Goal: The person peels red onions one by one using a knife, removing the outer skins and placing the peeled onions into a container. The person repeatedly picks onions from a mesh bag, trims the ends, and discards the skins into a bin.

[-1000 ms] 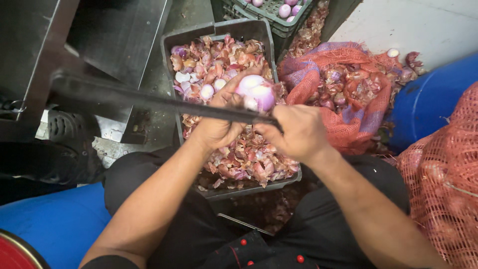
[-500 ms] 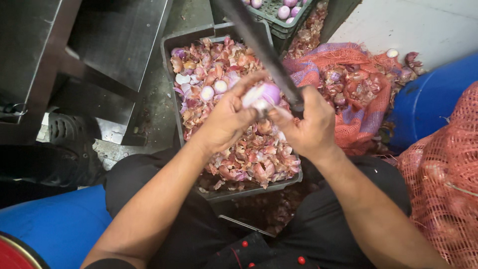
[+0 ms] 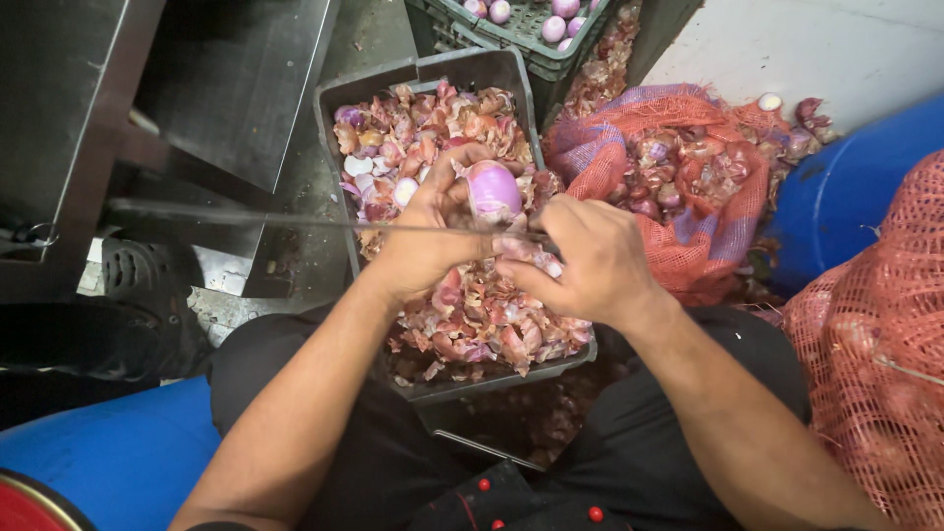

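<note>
One peeled red onion (image 3: 495, 190) sits pinched in the left hand (image 3: 433, 236) above the grey crate (image 3: 472, 74) heaped with skins; the right hand (image 3: 585, 261) is clenched around the long knife (image 3: 295, 218). Mesh sacks (image 3: 678, 177) hold many unpeeled (most work remains).

the peeled onion (image 3: 495, 189) looks smooth and glossy, pale purple. the knife (image 3: 295, 220) blade is thin, dull metal. the grey crate (image 3: 462, 74) is matt plastic, filled with dry, papery onion skins (image 3: 472, 315). the red sack (image 3: 688, 197) is coarse open plastic mesh. the blue drum (image 3: 855, 187) is smooth, slightly shiny plastic.
</note>
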